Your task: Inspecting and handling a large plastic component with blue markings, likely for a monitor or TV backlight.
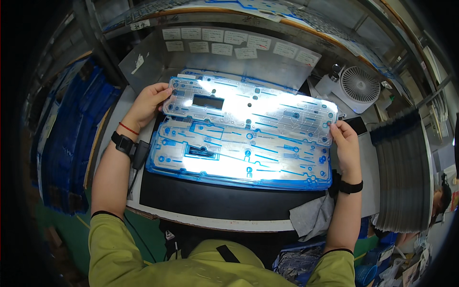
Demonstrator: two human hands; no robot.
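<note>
I hold a long, clear plastic panel (272,107) with blue markings, small holes and one rectangular cutout near its left end. My left hand (152,101) pinches its left edge, and my right hand (346,138) grips its lower right corner, thumb on top. The panel is raised and tilted, with bright glare across its middle. Just below and nearer to me lies a stack of similar blue-edged panels (229,167) on a black mat (201,196). Fingers under the held panel are partly hidden.
A grey cloth (313,215) hangs at the table's front edge. A white fan (359,88) stands at the back right. Tall stacks of blue-edged panels (71,143) and grey sheets (401,172) flank me. Behind is a metal backboard (205,60) with paper labels.
</note>
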